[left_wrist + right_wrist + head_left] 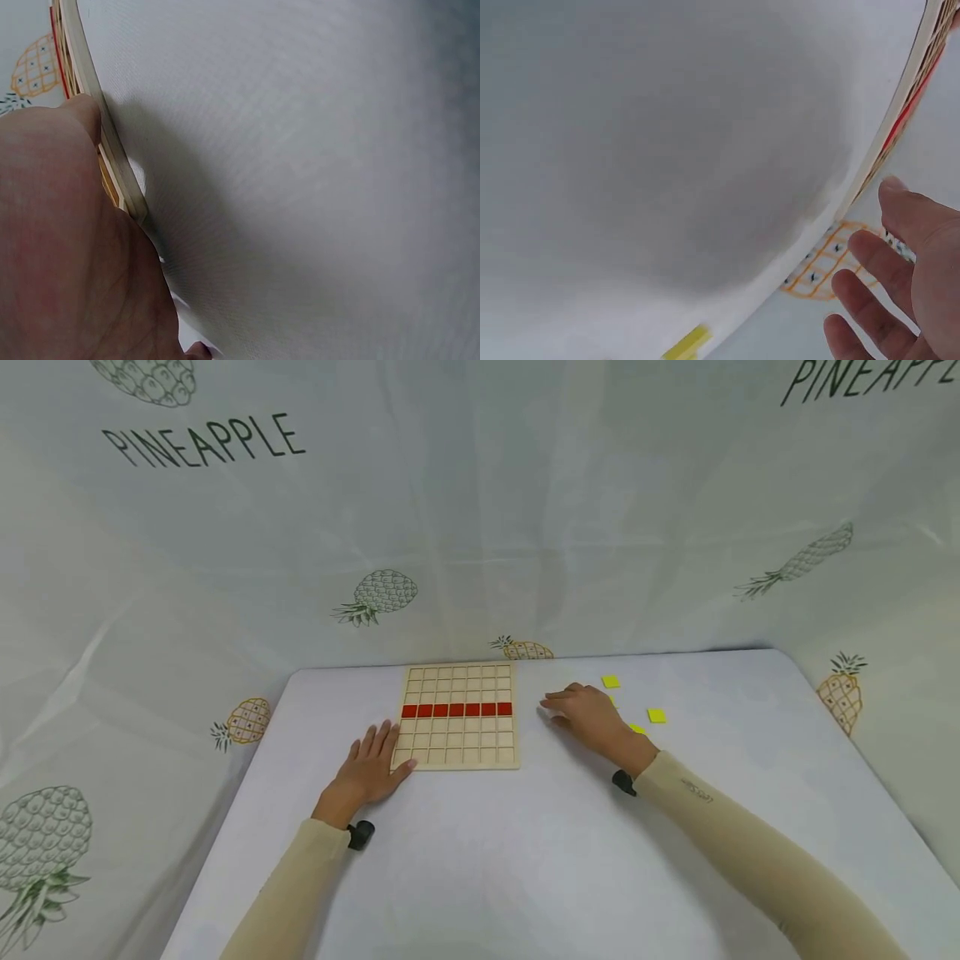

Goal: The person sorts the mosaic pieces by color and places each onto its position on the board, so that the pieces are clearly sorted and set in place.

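A pale wooden grid board lies at the back of the table, left of centre. A row of red square tiles fills one line across its middle. My left hand rests at the board's near left corner, fingers straight along the left side and thumb at the near edge. To the right of the board is my right hand, its fingers loosely bent and apart. Nothing sits between those fingers in the right wrist view. Small yellow squares lie beyond and beside the right hand, some partly hidden by it.
The white table ends in a back edge just behind the board. A cloth printed with pineapples hangs behind and around the table. Each wrist wears a small black camera.
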Demonstrator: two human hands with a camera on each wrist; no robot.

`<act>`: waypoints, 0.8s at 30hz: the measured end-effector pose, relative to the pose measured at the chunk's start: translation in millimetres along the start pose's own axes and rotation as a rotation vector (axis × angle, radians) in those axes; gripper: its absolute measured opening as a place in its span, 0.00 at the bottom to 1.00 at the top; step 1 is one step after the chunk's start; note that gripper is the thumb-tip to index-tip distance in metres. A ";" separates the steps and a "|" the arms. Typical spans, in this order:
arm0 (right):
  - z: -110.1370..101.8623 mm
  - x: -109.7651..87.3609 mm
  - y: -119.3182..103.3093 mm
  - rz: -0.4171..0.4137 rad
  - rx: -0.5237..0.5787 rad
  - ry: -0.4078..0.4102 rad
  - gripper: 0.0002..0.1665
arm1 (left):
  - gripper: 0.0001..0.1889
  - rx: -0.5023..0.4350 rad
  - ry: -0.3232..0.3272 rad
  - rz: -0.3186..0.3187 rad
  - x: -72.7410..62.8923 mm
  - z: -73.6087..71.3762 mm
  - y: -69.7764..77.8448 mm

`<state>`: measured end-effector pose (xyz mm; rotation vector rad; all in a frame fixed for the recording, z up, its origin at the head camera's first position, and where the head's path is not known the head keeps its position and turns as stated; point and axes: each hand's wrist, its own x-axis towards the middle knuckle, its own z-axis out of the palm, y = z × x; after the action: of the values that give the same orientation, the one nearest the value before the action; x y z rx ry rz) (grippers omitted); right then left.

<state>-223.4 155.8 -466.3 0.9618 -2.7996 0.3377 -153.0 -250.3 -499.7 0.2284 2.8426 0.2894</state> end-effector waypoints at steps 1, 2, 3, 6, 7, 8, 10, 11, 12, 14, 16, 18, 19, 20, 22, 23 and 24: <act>-2.2 -4.7 2.7 0.001 -0.003 0.004 0.23 | 0.46 0.001 -0.003 -0.001 -0.3 -0.3 0.1; -4.3 -9.5 5.5 0.005 -0.005 0.006 0.24 | 0.46 0.003 -0.005 -0.001 -0.2 -0.3 0.2; -6.3 -14.4 8.3 0.008 -0.007 0.009 0.24 | 0.46 0.004 -0.007 -0.002 -0.3 -0.6 0.3; -11.2 -29.0 17.4 0.020 -0.014 0.013 0.25 | 0.46 0.006 -0.016 -0.004 -0.7 -1.4 0.4; -12.6 -33.6 20.5 0.025 -0.015 0.015 0.26 | 0.46 0.003 -0.017 -0.004 -0.5 -1.5 0.3; -14.0 -38.4 23.5 0.030 -0.019 0.015 0.26 | 0.46 0.002 -0.019 -0.004 -0.6 -1.7 0.3; -16.9 -47.9 29.3 0.040 -0.031 0.013 0.26 | 0.46 -0.001 -0.021 -0.004 -0.6 -2.1 0.3; -18.4 -52.7 32.0 0.045 -0.039 0.012 0.26 | 0.45 -0.003 -0.022 -0.004 -0.6 -2.3 0.4; -20.2 -57.5 34.6 0.053 -0.043 0.011 0.26 | 0.46 -0.003 -0.023 -0.003 -0.5 -2.5 0.6; -23.6 -67.2 39.2 0.071 -0.048 0.008 0.26 | 0.45 -0.005 -0.023 -0.002 -0.6 -3.0 1.2; -26.5 -76.5 43.4 0.087 -0.054 0.004 0.26 | 0.46 -0.006 -0.025 -0.003 -0.8 -3.6 1.8; -29.2 -84.9 47.0 0.107 -0.056 -0.004 0.27 | 0.46 -0.005 -0.028 -0.005 -1.0 -4.2 2.3; -30.0 -88.8 48.7 0.118 -0.057 -0.013 0.27 | 0.45 -0.010 -0.036 -0.011 -2.4 -6.7 4.8; -30.9 -92.3 50.3 0.126 -0.060 -0.022 0.27 | 0.46 -0.008 -0.038 -0.011 -3.0 -7.3 5.2; -31.9 -98.5 53.4 0.144 -0.063 -0.038 0.27 | 0.46 -0.008 -0.045 -0.013 -3.5 -8.3 6.5; -32.0 -101.4 54.9 0.150 -0.065 -0.042 0.27 | 0.46 -0.008 -0.049 -0.014 -3.5 -8.6 7.0; -31.6 -104.1 56.5 0.154 -0.067 -0.042 0.27 | 0.46 -0.018 -0.050 -0.013 -3.8 -9.4 7.9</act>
<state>-174.8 268.4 -468.3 0.7494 -2.9108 0.2442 -151.1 -245.0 -488.1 0.2105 2.7899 0.3021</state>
